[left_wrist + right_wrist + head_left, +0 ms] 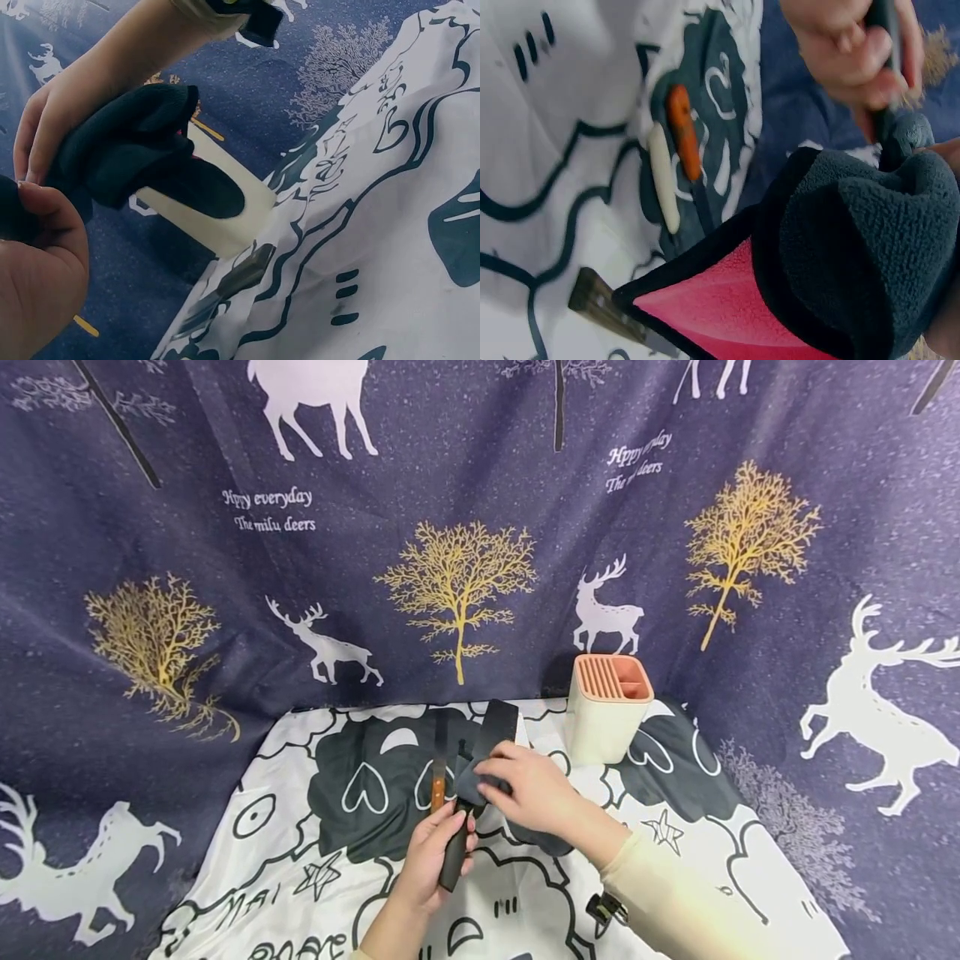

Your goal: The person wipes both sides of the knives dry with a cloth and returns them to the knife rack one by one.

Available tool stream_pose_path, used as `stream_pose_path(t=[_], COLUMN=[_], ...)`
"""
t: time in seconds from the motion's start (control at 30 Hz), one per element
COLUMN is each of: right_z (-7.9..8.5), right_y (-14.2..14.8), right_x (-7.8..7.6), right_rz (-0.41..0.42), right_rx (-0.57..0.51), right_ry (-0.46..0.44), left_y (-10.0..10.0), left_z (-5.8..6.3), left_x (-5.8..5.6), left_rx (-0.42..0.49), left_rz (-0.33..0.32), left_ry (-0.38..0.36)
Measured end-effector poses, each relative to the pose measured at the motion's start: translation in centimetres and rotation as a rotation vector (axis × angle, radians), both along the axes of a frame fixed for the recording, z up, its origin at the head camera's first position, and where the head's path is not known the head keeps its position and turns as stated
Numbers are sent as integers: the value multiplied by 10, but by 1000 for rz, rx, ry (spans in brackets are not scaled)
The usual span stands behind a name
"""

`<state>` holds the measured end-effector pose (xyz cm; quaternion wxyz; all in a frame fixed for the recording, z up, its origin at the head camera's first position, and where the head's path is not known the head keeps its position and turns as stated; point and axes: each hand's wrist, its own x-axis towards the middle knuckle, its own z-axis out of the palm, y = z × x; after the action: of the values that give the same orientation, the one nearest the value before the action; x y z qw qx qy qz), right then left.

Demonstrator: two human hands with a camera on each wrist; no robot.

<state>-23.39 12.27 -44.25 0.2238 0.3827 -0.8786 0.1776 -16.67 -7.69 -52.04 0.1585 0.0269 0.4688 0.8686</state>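
Note:
My left hand (435,852) grips a smooth black handle (453,858) below the middle of the table. Whatever extends beyond that handle is covered by a dark grey-green fleecy cloth (855,247). Fingers and thumb of my right hand (528,785) pinch the cloth around it, just above the left hand. Part of the cloth hangs loose, and its pink side with a black edging shows in the right wrist view. In the left wrist view the cloth (142,135) droops from the right hand (56,127), close to the left hand (45,270).
A cream knife block (603,722) with a coral slotted top stands at the back right. On the patterned cloth lie an orange-brown-handled knife (684,131), a white-handled piece (662,176) and a wooden-handled knife (604,304). A dark blue deer-print curtain (480,460) hangs behind.

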Motion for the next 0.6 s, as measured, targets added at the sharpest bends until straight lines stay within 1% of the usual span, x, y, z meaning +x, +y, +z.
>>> stream_pose_path(t=[0.1, 0.23, 0.4, 0.6], right_z=[-1, -1, -1, -7], right_y=[-4, -2, 5, 22], right_x=[4, -1, -17, -44], right_rz=[-5, -62, -121, -194], right_rx=[26, 31, 0, -36], right_ry=[-41, -65, -100, -200], left_y=[0, 0, 0, 2], left_z=[1, 2, 3, -2], left_x=[0, 2, 3, 7], left_rx=[-15, -28, -27, -41], left_rz=[-3, -14, -45, -88], left_ry=[6, -12, -18, -13])
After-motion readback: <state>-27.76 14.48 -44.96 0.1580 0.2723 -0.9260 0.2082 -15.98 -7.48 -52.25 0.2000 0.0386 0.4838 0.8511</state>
